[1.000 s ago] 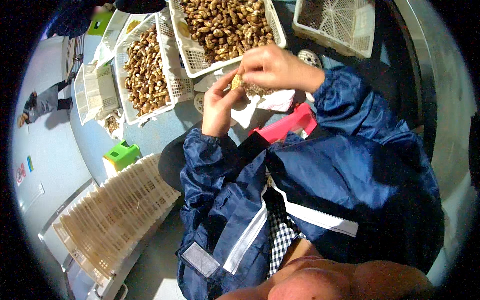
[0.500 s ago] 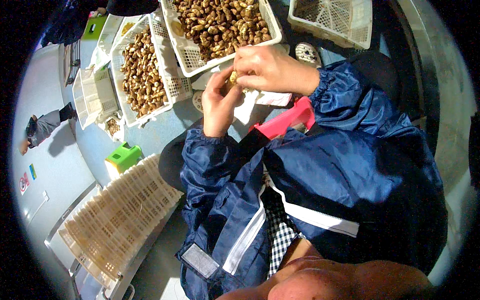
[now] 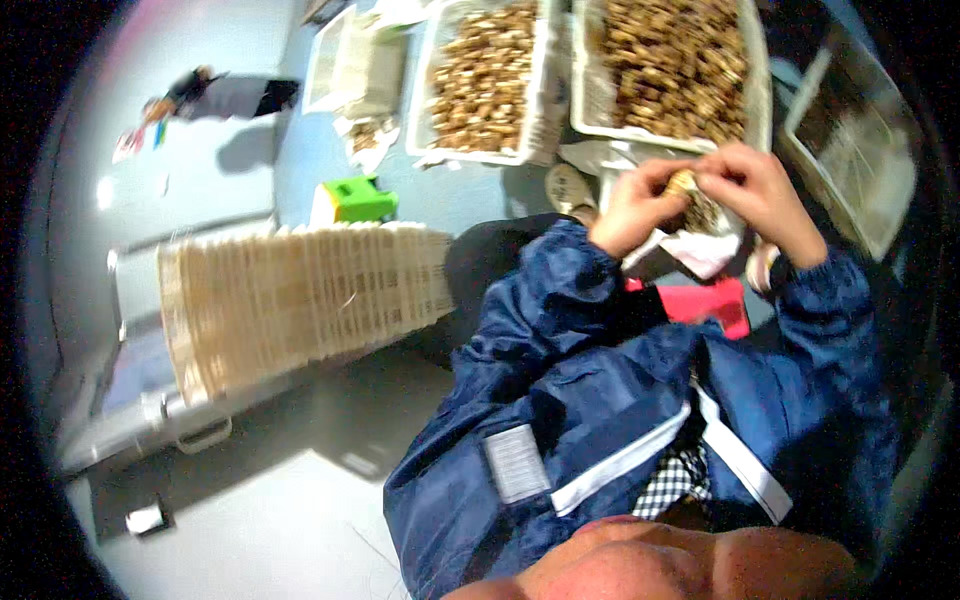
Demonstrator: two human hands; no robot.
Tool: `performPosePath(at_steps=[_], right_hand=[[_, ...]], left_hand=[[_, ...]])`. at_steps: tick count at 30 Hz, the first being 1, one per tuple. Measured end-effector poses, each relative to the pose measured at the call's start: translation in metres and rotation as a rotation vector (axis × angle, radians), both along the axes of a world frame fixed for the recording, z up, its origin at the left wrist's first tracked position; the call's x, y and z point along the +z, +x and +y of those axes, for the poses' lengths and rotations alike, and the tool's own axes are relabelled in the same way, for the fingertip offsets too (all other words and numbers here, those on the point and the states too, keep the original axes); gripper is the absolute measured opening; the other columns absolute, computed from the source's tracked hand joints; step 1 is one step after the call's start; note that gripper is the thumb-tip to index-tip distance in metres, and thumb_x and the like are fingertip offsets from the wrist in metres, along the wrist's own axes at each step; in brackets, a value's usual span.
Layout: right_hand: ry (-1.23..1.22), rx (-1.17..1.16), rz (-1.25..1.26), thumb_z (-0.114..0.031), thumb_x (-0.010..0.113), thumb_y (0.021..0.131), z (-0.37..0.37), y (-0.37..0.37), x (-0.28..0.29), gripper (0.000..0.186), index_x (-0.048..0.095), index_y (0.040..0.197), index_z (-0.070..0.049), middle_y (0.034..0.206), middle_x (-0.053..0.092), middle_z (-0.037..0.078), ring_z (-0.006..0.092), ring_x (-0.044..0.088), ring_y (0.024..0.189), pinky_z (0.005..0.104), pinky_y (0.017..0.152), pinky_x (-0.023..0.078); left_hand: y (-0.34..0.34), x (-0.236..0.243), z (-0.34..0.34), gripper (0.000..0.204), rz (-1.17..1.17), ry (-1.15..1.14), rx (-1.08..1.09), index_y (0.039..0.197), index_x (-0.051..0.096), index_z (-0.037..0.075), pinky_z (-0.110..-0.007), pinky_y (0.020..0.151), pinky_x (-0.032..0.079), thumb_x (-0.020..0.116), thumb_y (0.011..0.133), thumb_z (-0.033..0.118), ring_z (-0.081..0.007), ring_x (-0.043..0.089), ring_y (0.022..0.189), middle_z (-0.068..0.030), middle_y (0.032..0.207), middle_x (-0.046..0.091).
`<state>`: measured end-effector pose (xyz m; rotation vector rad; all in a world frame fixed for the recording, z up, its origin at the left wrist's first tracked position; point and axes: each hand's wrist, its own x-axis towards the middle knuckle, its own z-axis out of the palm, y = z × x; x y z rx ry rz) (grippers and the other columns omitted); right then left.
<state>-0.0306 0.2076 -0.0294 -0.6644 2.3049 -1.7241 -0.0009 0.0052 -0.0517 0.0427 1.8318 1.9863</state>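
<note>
A small pale-yellow mushroom (image 3: 681, 183) is pinched between my two hands. My left hand (image 3: 632, 208) has its thumb and fingers closed round it from the left. My right hand (image 3: 758, 196) is closed against its other side, fingertips bent in; whether a small tool is in it I cannot make out. Just beneath lies a white-lined container (image 3: 712, 250) with dark trimmings in it. Beyond my hands stands a white plastic crate (image 3: 650, 137) heaped with brown mushrooms (image 3: 675, 70).
To its left is another white crate (image 3: 465, 155) of paler mushrooms. At far right stands a white mesh crate (image 3: 865, 150). A pink-red stool (image 3: 715, 303) is close to me; a green stool (image 3: 362, 198) and a long stack of crates (image 3: 310, 300) are left. Another person (image 3: 230, 97) is at upper left.
My view has swung to the left, so the crates and my hands now appear farther right. Both hands stay together on the small mushroom; the right has shifted from above to beside the left.
</note>
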Motion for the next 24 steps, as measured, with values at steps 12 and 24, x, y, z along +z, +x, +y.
performPosePath(at_steps=[12, 24], right_hand=[[0.076, -0.042, 0.223, -0.010, 0.067, 0.077, -0.020, 0.012, 0.004, 0.013, 0.061, 0.076, 0.001, 0.076, 0.059, 0.013, 0.0225, 0.059, 0.072, 0.0319, 0.063, 0.045], [-0.002, -0.068, -0.037, -0.015, 0.065, 0.081, -0.010, -0.001, -0.004, 0.017, 0.062, 0.080, 0.002, 0.070, 0.060, 0.006, 0.0134, 0.057, 0.065, 0.0272, 0.058, 0.044]], left_hand=[[0.006, 0.012, 0.001, 0.036, 0.486, -0.513, 0.006, 0.110, 0.063, 0.002, -0.032, 0.071, 0.048, 0.062, 0.075, 0.007, -0.0258, 0.060, 0.081, -0.0145, 0.088, 0.058], [0.007, 0.014, 0.004, 0.045, 0.606, -0.576, 0.051, 0.114, 0.059, 0.002, -0.037, 0.079, 0.049, 0.062, 0.070, 0.001, -0.0327, 0.060, 0.089, -0.0158, 0.096, 0.059]])
